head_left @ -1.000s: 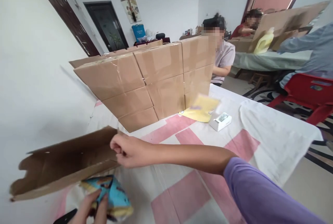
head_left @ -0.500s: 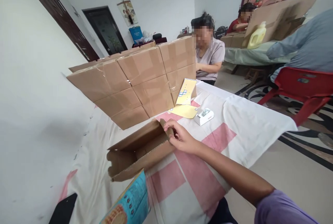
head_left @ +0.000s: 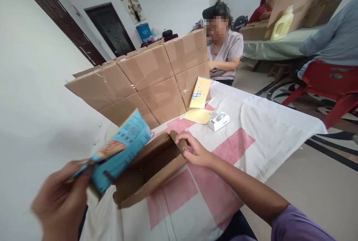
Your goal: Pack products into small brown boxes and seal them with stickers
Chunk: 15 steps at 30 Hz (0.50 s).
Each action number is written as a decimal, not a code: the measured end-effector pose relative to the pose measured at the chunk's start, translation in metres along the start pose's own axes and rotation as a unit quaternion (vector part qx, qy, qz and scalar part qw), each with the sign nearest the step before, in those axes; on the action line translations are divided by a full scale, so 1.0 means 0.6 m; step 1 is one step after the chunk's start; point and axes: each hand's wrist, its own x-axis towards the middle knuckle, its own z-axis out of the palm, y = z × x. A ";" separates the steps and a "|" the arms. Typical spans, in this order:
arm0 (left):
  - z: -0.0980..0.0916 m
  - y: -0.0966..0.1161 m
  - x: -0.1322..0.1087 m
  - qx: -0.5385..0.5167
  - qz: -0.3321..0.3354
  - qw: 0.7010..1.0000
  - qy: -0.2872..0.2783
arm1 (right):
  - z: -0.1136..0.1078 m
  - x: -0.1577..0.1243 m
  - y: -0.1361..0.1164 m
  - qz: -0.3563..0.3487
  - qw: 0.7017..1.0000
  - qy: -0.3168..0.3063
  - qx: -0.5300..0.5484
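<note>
An open brown cardboard box (head_left: 148, 170) lies on its side on the white and pink tablecloth (head_left: 246, 144). My right hand (head_left: 192, 149) pinches the box's flap at its far corner. My left hand (head_left: 60, 202), blurred by motion, grips a blue snack packet (head_left: 123, 146) and holds it in the air just left of the box's open mouth. The packet is tilted, its upper end pointing to the right.
A wall of stacked, taped cardboard boxes (head_left: 145, 77) stands behind. Yellow sheets (head_left: 199, 103) and a small white device (head_left: 219, 121) lie to the right of it. A person (head_left: 223, 50) sits at the table's far end. Another table with a yellow jug (head_left: 282, 26) and a red chair (head_left: 332, 84) are at right.
My left hand has lifted the blue packet from the bottom edge up beside the box's mouth. My right hand stays on the flap; earlier it pulled the box toward the table's middle.
</note>
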 end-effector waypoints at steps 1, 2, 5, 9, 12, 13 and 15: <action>0.018 0.003 0.023 -0.024 0.015 0.999 -0.026 | 0.000 0.000 0.001 -0.007 1.000 -0.002 -0.004; 0.035 0.008 0.044 -0.046 0.032 0.996 -0.070 | -0.001 0.000 0.002 -0.011 1.000 -0.003 -0.008; 0.069 0.023 0.080 -0.017 0.077 0.958 -0.277 | -0.002 0.002 0.010 -0.020 1.000 0.004 -0.013; 0.079 0.031 0.082 0.026 0.115 0.941 -0.318 | -0.002 0.002 0.019 -0.027 0.999 0.012 -0.018; 0.079 0.028 0.075 0.034 0.120 0.936 -0.328 | -0.002 0.000 0.019 -0.029 0.999 0.011 -0.024; 0.079 0.027 0.074 0.039 0.120 0.934 -0.335 | -0.002 0.000 0.018 -0.031 0.999 0.011 -0.025; 0.078 0.028 0.071 0.048 0.119 0.926 -0.355 | -0.002 0.000 0.015 -0.037 0.999 0.010 -0.023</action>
